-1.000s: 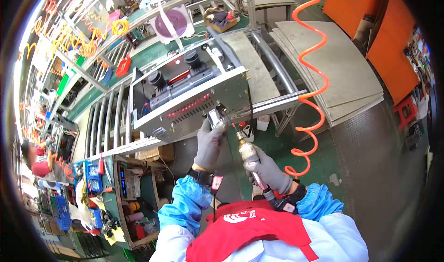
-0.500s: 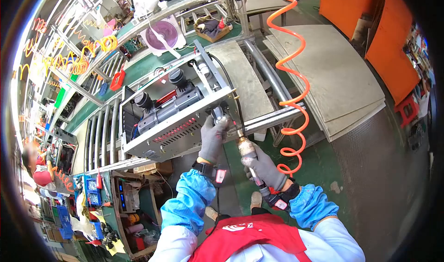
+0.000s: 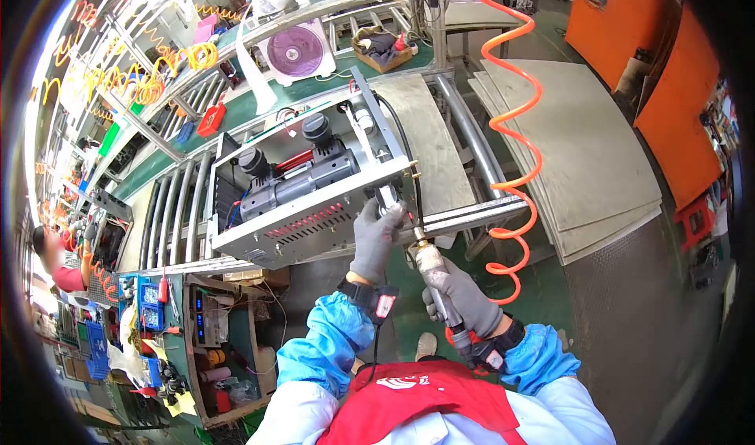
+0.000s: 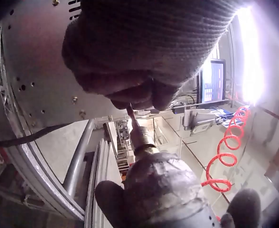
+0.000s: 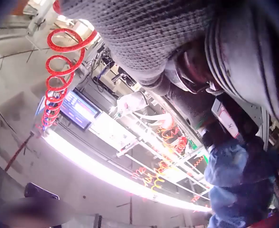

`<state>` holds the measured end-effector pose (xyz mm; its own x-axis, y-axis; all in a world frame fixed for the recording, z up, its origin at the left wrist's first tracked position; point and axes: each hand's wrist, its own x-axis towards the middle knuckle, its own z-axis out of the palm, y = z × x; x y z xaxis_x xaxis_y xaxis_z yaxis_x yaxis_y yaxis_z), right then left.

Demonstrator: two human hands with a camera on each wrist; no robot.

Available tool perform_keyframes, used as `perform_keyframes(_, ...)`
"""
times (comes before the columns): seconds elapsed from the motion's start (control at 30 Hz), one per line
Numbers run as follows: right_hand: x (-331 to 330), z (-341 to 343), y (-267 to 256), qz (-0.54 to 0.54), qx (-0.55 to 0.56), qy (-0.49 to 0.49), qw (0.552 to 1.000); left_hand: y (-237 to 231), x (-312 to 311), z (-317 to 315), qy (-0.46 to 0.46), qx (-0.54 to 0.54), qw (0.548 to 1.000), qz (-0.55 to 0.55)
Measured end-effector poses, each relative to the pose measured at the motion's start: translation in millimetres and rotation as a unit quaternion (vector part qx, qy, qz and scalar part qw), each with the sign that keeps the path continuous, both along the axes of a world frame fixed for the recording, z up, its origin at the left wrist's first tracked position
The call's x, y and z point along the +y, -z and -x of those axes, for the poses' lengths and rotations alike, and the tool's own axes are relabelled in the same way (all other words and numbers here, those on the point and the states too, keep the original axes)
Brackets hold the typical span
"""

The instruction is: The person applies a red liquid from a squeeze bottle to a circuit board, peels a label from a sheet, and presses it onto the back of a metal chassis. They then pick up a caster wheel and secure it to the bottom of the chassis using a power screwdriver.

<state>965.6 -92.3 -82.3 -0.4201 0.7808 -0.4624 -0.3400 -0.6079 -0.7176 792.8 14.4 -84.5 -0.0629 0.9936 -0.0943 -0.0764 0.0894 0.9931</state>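
My gloved left hand (image 3: 377,240) is at the right end of a metal housing's vented front panel (image 3: 314,234). Its fingers pinch a small silver-white part (image 3: 386,196) against that panel; I cannot tell what kind of part it is. In my gloved right hand (image 3: 469,299) I grip an air screwdriver (image 3: 431,264), pointed up toward the left hand. From the left wrist, the screwdriver's bit (image 4: 132,114) reaches right to the curled left fingertips. Inside the open-topped housing sits a dark motor-like unit (image 3: 303,185) with two black caps.
The housing rests on a roller conveyor (image 3: 179,217). An orange coiled air hose (image 3: 519,115) hangs at the right, before stacked grey boards (image 3: 582,146). A purple fan (image 3: 296,52) stands behind. Lower left is a bench with blue bins (image 3: 151,307). Another person (image 3: 67,264) works far left.
The head view has shifted, showing more of the housing's inside. Both hands keep their holds, the left on the small part at the panel, the right on the screwdriver close by.
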Motion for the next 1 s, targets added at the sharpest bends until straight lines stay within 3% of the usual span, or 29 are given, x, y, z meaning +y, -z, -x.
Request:
perform_keyframes(0.5, 6, 1, 10, -0.027, -0.047, -0.001, 0.999, 7, 3, 0, -0.017, -0.023, 1.000, 0.008)
perform_keyframes(0.6, 11, 1, 9, 0.007, 0.005, 0.004, 1.000, 8, 4, 2, -0.012, -0.020, 1.000, 0.013)
perform_keyframes(1.0, 23, 0, 14, -0.014, -0.015, -0.018, 1.000, 16, 7, 5, -0.020, -0.003, 1.000, 0.022)
